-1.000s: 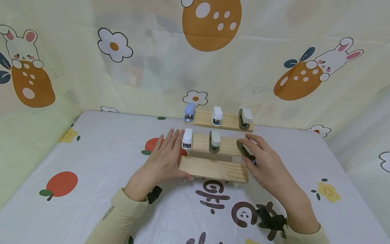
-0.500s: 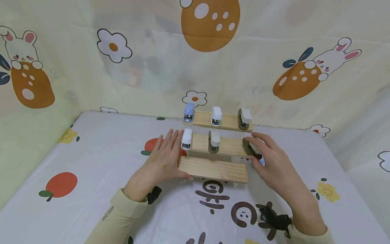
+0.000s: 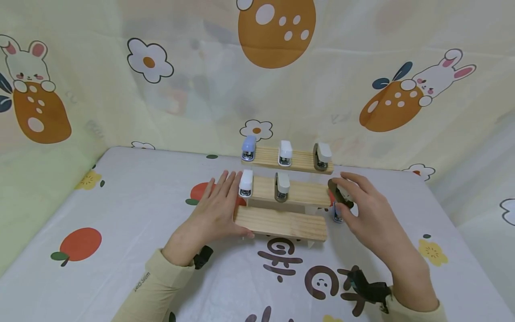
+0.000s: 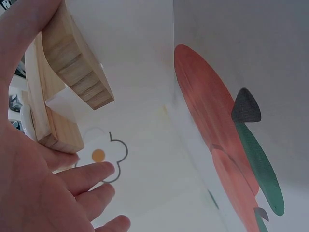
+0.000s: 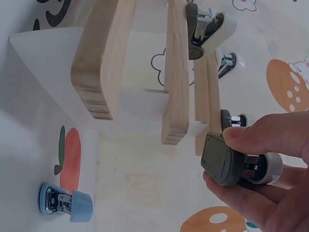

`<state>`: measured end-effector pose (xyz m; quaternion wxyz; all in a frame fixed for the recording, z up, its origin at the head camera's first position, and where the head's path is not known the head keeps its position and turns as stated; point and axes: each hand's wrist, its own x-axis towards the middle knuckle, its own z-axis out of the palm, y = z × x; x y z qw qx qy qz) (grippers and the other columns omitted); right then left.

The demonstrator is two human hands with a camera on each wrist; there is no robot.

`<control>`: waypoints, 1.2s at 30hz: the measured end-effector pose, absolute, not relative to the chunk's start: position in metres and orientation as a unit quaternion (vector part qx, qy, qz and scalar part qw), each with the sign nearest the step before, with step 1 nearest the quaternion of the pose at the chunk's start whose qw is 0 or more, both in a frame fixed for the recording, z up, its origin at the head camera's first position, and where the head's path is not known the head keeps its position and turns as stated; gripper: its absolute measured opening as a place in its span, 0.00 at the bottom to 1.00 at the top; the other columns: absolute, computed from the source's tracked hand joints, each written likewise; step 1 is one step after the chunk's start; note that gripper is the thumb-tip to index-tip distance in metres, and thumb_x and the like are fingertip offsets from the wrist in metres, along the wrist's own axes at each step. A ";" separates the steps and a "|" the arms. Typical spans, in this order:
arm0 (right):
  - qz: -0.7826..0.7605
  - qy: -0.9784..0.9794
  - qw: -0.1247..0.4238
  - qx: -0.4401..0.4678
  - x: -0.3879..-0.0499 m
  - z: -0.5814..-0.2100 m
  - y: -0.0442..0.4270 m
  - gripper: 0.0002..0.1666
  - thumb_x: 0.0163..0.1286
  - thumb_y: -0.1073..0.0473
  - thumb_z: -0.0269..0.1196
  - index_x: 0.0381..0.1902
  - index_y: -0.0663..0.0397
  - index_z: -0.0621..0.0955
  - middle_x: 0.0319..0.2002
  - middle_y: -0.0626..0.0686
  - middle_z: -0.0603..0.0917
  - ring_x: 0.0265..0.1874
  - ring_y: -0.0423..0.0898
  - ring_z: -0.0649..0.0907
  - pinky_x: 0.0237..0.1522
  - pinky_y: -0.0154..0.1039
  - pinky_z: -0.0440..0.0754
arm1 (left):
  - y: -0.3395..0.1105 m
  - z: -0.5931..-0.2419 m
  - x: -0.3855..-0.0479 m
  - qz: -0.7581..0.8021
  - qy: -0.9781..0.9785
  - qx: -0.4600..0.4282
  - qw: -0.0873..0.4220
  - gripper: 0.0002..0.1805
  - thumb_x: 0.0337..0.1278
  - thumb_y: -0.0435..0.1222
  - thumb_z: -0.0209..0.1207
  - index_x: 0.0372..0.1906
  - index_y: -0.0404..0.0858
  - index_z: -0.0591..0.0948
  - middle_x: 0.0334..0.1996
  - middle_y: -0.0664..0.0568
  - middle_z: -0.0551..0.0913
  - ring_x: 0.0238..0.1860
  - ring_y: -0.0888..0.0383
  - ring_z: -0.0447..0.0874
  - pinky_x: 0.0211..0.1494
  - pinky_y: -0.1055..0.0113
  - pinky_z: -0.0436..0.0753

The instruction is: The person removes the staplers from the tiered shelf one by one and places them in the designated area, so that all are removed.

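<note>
The grey stapler (image 5: 217, 159) should be pinched firmly and its base levelled clear of the middle board (image 3: 306, 193), with the front board (image 3: 281, 221) steadied from the left. The stapler is gripped, tilted, between thumb and fingers of the right hand (image 3: 372, 221), just beside the middle board's right end (a blue stapler (image 5: 79, 205) is seen lower down); the left hand (image 3: 213, 212) is spread, its thumb laid against the front board.

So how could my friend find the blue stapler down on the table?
Find the stepped wooden shelf. Look at the tablecloth just past its right end. The blue stapler sits there, while the other blue one stands on the back board.
</note>
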<state>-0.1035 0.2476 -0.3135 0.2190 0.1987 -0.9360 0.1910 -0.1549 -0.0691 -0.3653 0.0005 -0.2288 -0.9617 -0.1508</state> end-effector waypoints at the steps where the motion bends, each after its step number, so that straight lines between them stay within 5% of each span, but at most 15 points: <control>1: 0.192 -0.936 0.218 0.196 -0.103 -0.313 0.248 0.32 0.54 0.76 0.69 0.59 0.62 0.78 0.61 0.64 0.75 0.52 0.63 0.81 0.42 0.58 0.84 | -0.069 -0.365 -0.155 -0.152 -0.962 -0.228 0.000 0.79 0.27 0.66 0.75 0.80 0.37 0.41 0.80 0.41 0.49 0.81 0.45 0.39 0.81 0.45 0.42; 36: 0.190 -0.964 0.162 0.086 -0.110 -0.318 0.277 0.33 0.58 0.73 0.68 0.62 0.67 0.74 0.64 0.71 0.70 0.58 0.69 0.73 0.51 0.69 0.77 | -0.068 -0.365 -0.155 -0.117 -0.967 -0.225 0.015 0.81 0.26 0.70 0.73 0.80 0.36 0.40 0.80 0.40 0.42 0.81 0.45 0.36 0.81 0.44 0.37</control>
